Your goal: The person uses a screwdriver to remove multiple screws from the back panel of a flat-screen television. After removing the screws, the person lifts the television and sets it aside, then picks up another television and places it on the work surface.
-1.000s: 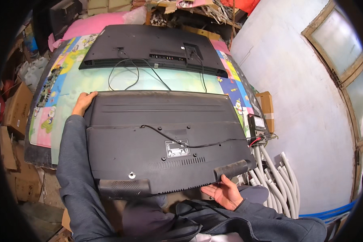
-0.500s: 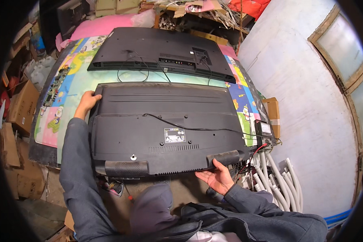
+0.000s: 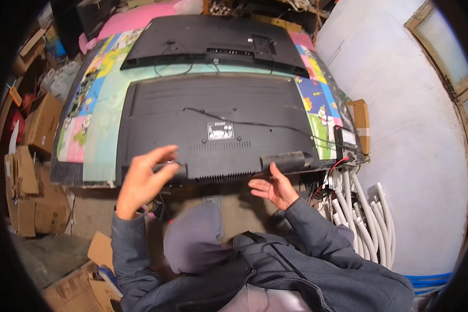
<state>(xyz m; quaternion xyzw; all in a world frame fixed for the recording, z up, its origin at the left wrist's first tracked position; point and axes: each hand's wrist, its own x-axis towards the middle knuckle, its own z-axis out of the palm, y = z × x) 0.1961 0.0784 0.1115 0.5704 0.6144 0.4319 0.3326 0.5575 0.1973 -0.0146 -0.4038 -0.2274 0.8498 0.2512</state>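
Observation:
A black flat-screen television (image 3: 156,114) lies face down on the table, its back upward, with a label and a black cable across it. My left hand (image 3: 146,179) hovers over its near left corner, fingers apart and nothing in them; it hides part of the left speaker grille. At the near right edge is my right hand (image 3: 276,190), palm turned up and fingers spread, its thumb tip beside the right speaker grille (image 3: 283,160). Whether that thumb touches the casing I cannot tell. Beyond lies a second black television (image 3: 187,39), also back up.
A patterned mat (image 3: 101,135) covers the table. Green circuit boards (image 3: 86,91) lie at its left edge. On the right are a black power box (image 3: 344,139), white pipes (image 3: 366,223) and a wall (image 3: 400,130). Cardboard boxes (image 3: 46,122) stand at the left.
My left hand has let go of the near television's left side and come toward me, over its near corner. My right hand's grip on the front edge has loosened. The view has tilted down.

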